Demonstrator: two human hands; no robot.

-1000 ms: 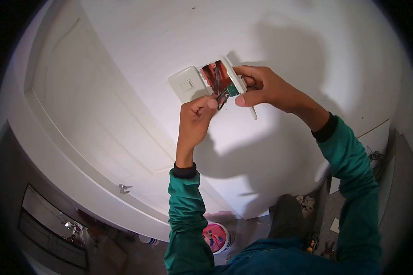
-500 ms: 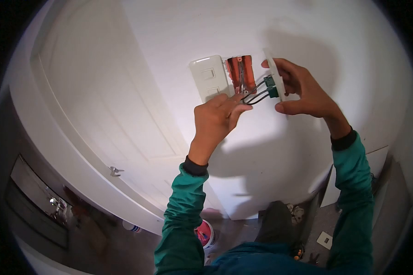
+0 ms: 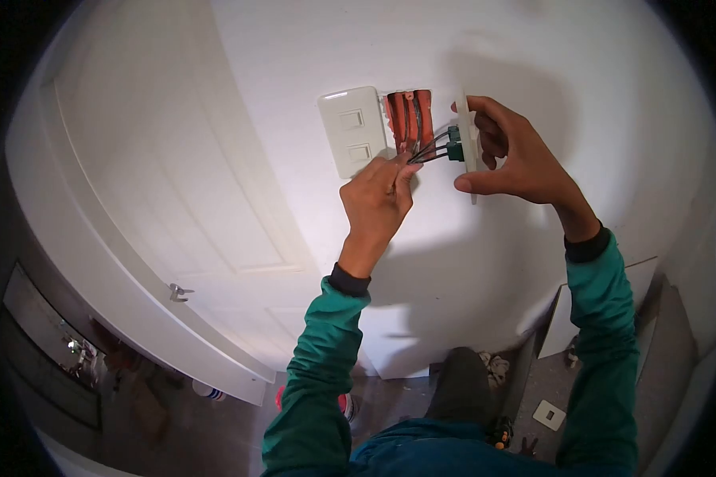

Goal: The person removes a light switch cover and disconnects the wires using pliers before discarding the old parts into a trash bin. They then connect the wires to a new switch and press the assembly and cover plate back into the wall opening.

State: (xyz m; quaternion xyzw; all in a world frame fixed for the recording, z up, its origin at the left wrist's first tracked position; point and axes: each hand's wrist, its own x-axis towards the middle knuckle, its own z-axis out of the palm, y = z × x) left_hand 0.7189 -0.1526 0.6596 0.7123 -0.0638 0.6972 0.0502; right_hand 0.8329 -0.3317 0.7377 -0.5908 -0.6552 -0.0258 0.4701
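An open orange wall box [image 3: 410, 119] is set in the white wall, beside a mounted white switch plate [image 3: 350, 141] with two rockers. My right hand [image 3: 509, 155] holds a loose white switch plate [image 3: 467, 141] edge-on, pulled away from the box, its green modules [image 3: 453, 143] facing the wall. Dark wires [image 3: 429, 149] run from the box to those modules. My left hand [image 3: 378, 199] pinches the wires just below the box opening.
A white door [image 3: 175, 183] with a metal handle [image 3: 179, 292] stands to the left. On the floor below lie a pink-lidded bucket [image 3: 342, 404], a spare white plate [image 3: 549, 414] and small tools. My legs and green sleeves fill the lower middle.
My view has shifted slightly. My right hand has drawn the loose plate a little closer to the box, and my left hand has risen along the wires toward the opening.
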